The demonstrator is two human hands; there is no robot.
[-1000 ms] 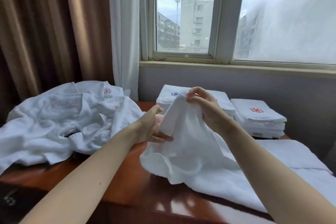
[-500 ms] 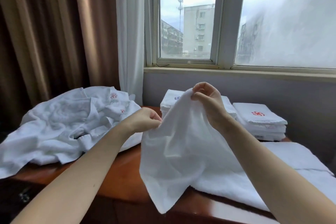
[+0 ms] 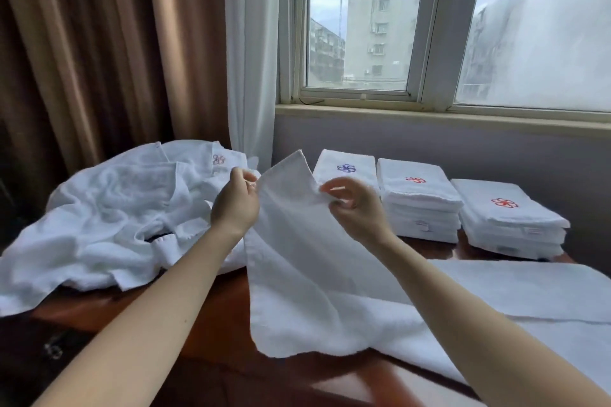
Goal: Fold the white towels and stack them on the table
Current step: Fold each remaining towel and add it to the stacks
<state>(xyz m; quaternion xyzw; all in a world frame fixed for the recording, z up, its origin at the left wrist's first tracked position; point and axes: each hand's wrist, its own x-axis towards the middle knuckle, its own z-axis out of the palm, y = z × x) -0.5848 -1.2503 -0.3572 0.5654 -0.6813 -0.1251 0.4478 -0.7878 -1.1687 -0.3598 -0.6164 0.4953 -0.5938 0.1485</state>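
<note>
While the white towel [image 3: 297,258] hangs in the middle of the view, both grips are clamped on its upper edge. The left grip [image 3: 235,205] pinches the cloth at the 9 o'clock side. The right grip [image 3: 355,205] pinches it between thumb and forefinger at the 3 o'clock side, and one corner stands up between them toward 12 o'clock. The lower part falls toward 6 o'clock and seems to rest on the brown wooden surface [image 3: 211,317], partly over a spread towel [image 3: 512,291] that lies flat at 4 o'clock.

The cloth looks thin, soft and light. It bends in loose folds and keeps no shape of its own, so it will probably sag wherever it is not held. It should not be slippery or fragile, and a light pinch seems enough. The best places to take hold are likely the two top corners, with the edge pulled straight between them, so that the hem hangs level for folding.

A heap of unfolded towels [image 3: 115,218] lies at 9 o'clock. Three folded stacks stand at 2 o'clock below the window: the blue-emblem stack [image 3: 345,168], the middle red-emblem stack [image 3: 420,205] and the right red-emblem stack [image 3: 509,218].
</note>
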